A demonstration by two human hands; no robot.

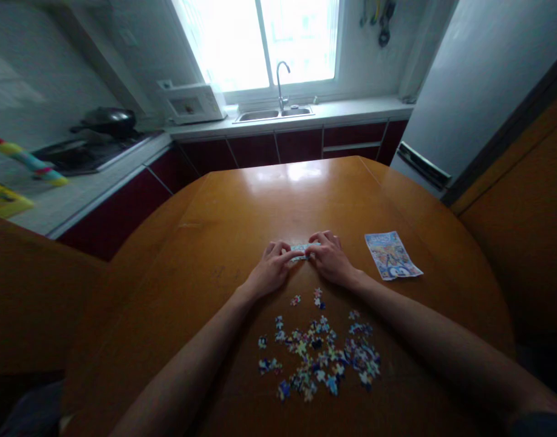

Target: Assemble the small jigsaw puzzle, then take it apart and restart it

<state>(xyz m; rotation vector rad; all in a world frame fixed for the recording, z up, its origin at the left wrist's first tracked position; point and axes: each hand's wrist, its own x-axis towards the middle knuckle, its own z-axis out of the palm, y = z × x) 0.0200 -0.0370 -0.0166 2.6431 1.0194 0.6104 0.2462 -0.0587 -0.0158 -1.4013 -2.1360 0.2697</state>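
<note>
On the round wooden table (242, 206), my left hand (273, 267) and my right hand (329, 255) meet fingertip to fingertip. Both pinch a small joined strip of pale blue puzzle pieces (300, 249) that lies flat between them. Their fingers are curled and pressed on the strip. Nearer to me, between my forearms, lies a loose scatter of several colourful puzzle pieces (321, 355). Two single pieces (318, 297) sit just behind the scatter, close to my wrists.
A printed picture card (392, 255) lies on the table right of my right hand. Behind the table runs a kitchen counter with a sink and tap (278, 109), a white microwave (191, 103) and a stove with a pan (107, 121). A fridge (464, 97) stands at right.
</note>
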